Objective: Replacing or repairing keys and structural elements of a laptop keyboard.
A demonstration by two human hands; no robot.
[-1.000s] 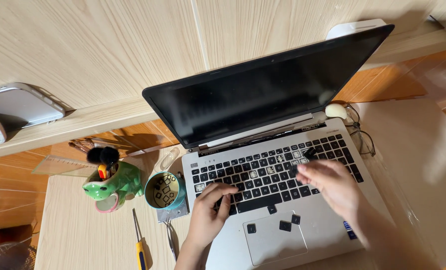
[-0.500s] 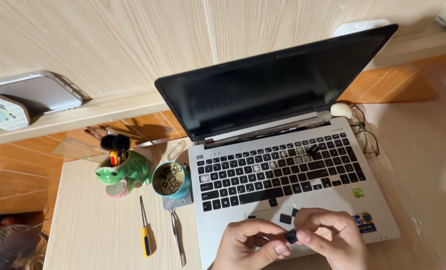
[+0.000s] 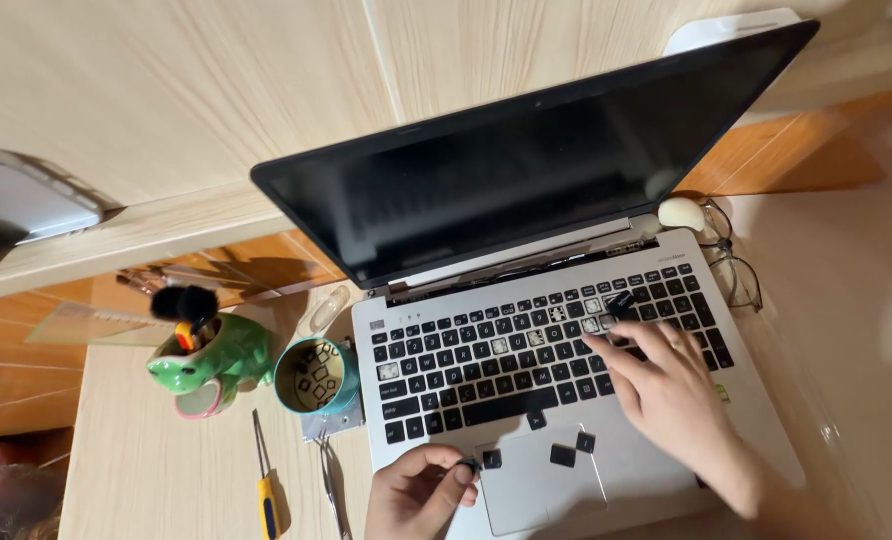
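A silver laptop (image 3: pixel 756 395) with a dark screen lies open on the desk, and several key caps are gone from its black keyboard (image 3: pixel 486 375). My right hand (image 3: pixel 671 385) reaches over the keyboard's right side, its fingertips pressing a black key cap (image 3: pixel 621 303) near the upper right rows. At the laptop's front left corner, my left hand (image 3: pixel 416 490) pinches a small black key cap (image 3: pixel 468 465) between thumb and forefinger. Three loose key caps (image 3: pixel 563 455) rest on the palm rest above the touchpad.
A teal cup (image 3: pixel 316 375) holding removed key caps stands left of the laptop, next to a green frog-shaped pot (image 3: pixel 211 360). A yellow-handled screwdriver (image 3: pixel 264 480) and tweezers (image 3: pixel 332 485) lie below them. Glasses (image 3: pixel 736 275) and a white earbud case (image 3: pixel 681 212) sit at the right.
My hands were together over the touchpad holding a key cap. Now my right hand has moved up to the keyboard's upper right, while my left stays low with a cap.
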